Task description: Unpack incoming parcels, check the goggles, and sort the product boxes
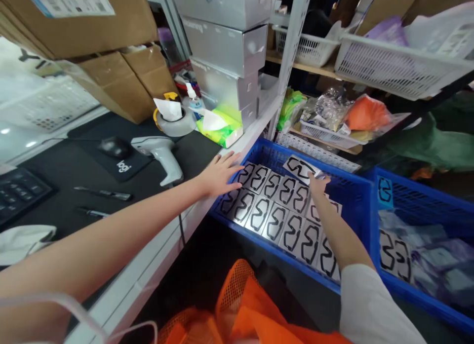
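My left hand rests at the white edge of the desk with its fingers spread and nothing in them. It reaches just to the near left corner of a blue plastic crate. Inside that crate lie rows of flat white boxes, each printed with a black curved outline. My right hand is over the crate, its fingers closed on one such white box, which is turned at an angle to the rows near the back wall. Part of the rows is hidden under my right forearm.
A second blue crate with plastic-wrapped packs stands to the right. On the black desk mat lie a barcode scanner, a mouse and pens. A tissue pack and stacked silver boxes stand behind. Shelves hold white baskets.
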### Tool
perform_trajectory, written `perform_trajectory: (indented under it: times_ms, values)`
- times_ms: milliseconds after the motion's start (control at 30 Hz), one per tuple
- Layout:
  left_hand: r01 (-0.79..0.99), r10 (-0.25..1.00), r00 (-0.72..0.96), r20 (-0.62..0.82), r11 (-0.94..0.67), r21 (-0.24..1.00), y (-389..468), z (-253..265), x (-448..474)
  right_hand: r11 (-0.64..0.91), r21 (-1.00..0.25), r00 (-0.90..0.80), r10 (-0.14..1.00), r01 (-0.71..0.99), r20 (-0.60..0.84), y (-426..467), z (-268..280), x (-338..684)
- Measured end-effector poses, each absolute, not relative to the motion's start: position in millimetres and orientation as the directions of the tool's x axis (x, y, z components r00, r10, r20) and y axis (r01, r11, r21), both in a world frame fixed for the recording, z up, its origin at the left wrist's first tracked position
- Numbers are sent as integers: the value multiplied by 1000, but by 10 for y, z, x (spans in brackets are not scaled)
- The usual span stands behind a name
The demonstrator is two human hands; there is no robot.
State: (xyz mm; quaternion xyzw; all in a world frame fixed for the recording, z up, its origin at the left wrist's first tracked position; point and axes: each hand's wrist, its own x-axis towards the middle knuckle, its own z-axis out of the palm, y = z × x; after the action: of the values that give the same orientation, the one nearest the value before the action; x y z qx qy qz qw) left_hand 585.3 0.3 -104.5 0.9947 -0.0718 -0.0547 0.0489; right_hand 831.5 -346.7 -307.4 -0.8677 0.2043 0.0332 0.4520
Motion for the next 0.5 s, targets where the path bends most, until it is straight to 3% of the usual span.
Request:
perform_trajectory:
  times_ms: [100, 200, 500]
  values:
    - [-130, -139, 989, -49, -979, 155, 14, -1078, 5816, -564, -751, 937, -263, -343, -230, -3029, -3184, 8710]
    - [-108, -124, 989, -86, -980, 169, 24, -1057, 5807, -585, -736, 940, -208, -341, -270, -2557, -3428, 8969]
    - [-161, -166, 976, -137, -986, 50, 129, -1060, 5759, -570, -642, 830, -141, -514, -539, -1525, -4365, 9482]
